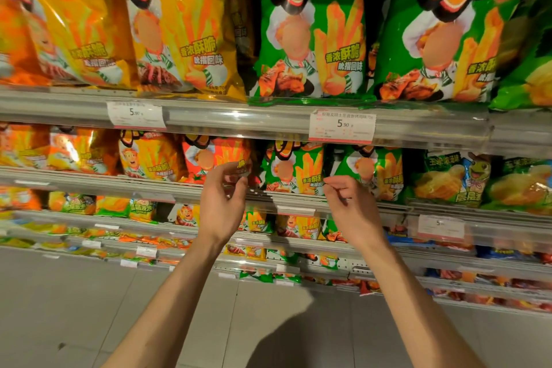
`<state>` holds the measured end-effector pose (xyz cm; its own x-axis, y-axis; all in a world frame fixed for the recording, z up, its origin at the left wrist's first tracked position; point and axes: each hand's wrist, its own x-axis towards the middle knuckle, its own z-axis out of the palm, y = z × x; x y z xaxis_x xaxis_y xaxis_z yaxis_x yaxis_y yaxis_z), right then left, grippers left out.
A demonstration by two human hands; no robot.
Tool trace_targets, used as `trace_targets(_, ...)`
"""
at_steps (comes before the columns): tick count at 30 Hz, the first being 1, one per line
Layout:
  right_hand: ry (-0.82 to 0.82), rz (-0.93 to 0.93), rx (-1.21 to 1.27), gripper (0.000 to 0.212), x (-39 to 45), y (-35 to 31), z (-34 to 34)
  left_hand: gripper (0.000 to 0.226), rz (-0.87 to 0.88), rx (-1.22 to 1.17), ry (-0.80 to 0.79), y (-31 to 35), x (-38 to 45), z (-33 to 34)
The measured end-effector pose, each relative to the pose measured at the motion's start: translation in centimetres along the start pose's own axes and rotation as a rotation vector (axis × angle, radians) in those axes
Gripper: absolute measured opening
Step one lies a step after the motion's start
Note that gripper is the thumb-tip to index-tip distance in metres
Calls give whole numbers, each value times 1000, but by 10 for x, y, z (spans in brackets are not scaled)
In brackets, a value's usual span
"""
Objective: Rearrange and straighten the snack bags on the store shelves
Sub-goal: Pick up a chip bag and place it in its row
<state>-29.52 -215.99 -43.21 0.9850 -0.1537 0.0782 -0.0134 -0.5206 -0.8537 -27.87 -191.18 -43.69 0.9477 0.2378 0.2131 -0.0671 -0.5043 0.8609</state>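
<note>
Both hands are up at the second shelf [179,185] from the top. Left hand [222,197] pinches the bottom corner of the red bag [209,158], which stands at the shelf's front edge. Right hand [348,199] has fingers curled, thumb and forefinger closed at the lower edge of a green bag [294,170] (can't tell if it actually grips it). Another green bag [370,170] stands just beside it. Big yellow bags [179,24] fill the top shelf.

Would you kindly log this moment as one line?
left hand: pinches red bag | right hand: pinches green bag | shelf: second
</note>
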Motion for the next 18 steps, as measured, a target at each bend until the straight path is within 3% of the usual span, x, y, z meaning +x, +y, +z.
trace_targets(4,-113,-26,99,12,-2,-27,42,32,-49,24,184,-24,14,-38)
trace_targets(6,-157,-56,80,17,2,-45,68,37,-37,13,181,-32,27,-55)
trace_targets(12,-208,-21,-15,59,27,-94,127,59,-46,32,-110,-45,61,-73)
trace_targets(16,-212,107,-80,66,43,-101,150,64,-72,76,-195,-50,72,-76)
trace_targets(18,-180,145,-20,59,45,-98,157,66,-99,39,-259,-50,73,-75)
